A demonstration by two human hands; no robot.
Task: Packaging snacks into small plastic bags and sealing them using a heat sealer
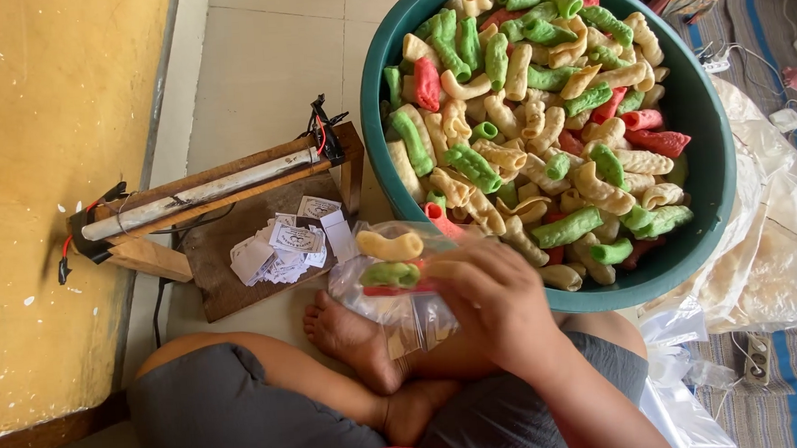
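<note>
The right hand (491, 297) is raised in front of the body, back of the hand up, its forearm running in from the near right. Its fingers (447, 265) curl leftward, pinched closed. The left hand cannot be made out, and the legs are crossed on the floor with one bare foot (350, 333) turned sole outward, near centre.

Home floor packing spot, tiled floor (269, 66), snack-filled basin (714, 186), wooden heat sealer (203, 194)
</note>
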